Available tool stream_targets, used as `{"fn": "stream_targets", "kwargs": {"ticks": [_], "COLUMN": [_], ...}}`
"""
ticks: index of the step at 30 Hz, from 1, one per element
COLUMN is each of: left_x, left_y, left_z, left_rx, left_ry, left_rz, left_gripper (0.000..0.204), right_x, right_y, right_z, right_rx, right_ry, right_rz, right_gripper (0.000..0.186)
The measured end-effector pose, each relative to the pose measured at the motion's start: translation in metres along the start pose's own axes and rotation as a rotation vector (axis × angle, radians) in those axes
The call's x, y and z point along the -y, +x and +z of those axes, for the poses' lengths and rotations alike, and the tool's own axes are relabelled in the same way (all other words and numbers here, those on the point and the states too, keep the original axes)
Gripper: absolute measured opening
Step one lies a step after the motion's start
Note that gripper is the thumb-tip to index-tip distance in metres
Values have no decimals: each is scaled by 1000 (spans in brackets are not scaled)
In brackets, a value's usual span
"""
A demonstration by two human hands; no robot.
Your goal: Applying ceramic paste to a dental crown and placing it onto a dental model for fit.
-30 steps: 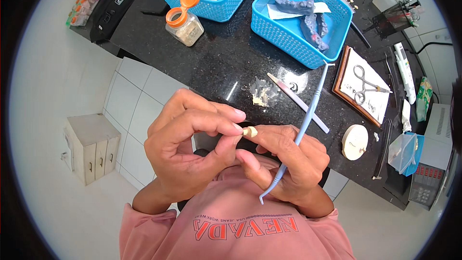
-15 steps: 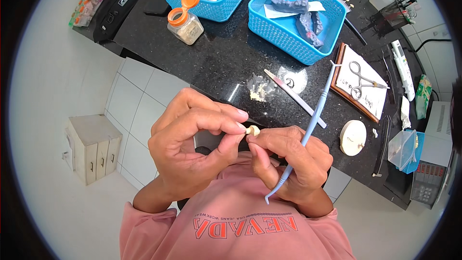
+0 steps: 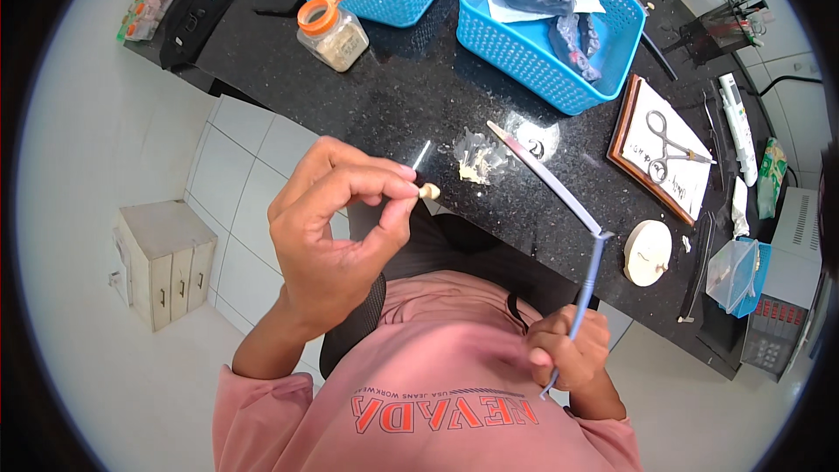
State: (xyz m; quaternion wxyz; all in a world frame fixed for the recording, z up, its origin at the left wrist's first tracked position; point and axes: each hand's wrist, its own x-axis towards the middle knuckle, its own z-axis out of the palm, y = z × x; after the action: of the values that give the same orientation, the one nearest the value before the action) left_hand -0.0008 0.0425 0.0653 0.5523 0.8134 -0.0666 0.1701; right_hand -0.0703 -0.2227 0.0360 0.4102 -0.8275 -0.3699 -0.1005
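Observation:
My left hand [image 3: 336, 223] is raised in front of the counter's edge. Its thumb and index finger pinch a small cream tooth-shaped piece [image 3: 430, 192] by one end, and the rounded end points right. Close to my shirt, my right hand [image 3: 572, 348] is closed around a slim light-blue double-ended dental hand instrument [image 3: 592, 275]. One tip of it rises toward the counter, by the lower end of a spatula [image 3: 546, 175] with a pinkish blade. A smear of cream paste [image 3: 476, 162] lies on the black counter left of that spatula.
A jar of beige powder [image 3: 335, 39] stands with its orange lid flipped up. Behind are a blue basket [image 3: 516, 61] with grey dental impressions and another blue basket [image 3: 411, 0]. On the right are scissor-handled forceps [image 3: 669, 149] on a framed pad and a round plaster piece [image 3: 648, 253].
My right hand has drawn away from the small piece, down and right toward my shirt, taking the blue instrument along. My left hand has shifted slightly left and up, still pinching the piece.

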Motion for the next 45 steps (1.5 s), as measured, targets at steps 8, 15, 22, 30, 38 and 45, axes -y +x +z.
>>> {"fn": "stream_targets", "kwargs": {"ticks": [8,15,22,30,38,45], "left_x": [11,21,19,19,21,21], "left_y": [12,26,36,38,41,41], "left_z": [3,10,7,6,6,5], "left_rx": [130,202,285,309,316,322], "left_ry": [222,229,251,204,186,180], "left_rz": [26,100,46,18,20,37], "left_gripper": [20,20,21,21,21,21], "right_x": [-2,-15,-17,-12,-16,-16], "right_y": [20,67,74,71,77,79], "right_z": [1,19,9,13,17,14], "right_rx": [-367,-449,-243,-268,-229,-191], "right_ry": [211,243,137,170,145,136], "right_rz": [155,229,249,298,292,278], "right_gripper": [54,23,25,26,25,24]}}
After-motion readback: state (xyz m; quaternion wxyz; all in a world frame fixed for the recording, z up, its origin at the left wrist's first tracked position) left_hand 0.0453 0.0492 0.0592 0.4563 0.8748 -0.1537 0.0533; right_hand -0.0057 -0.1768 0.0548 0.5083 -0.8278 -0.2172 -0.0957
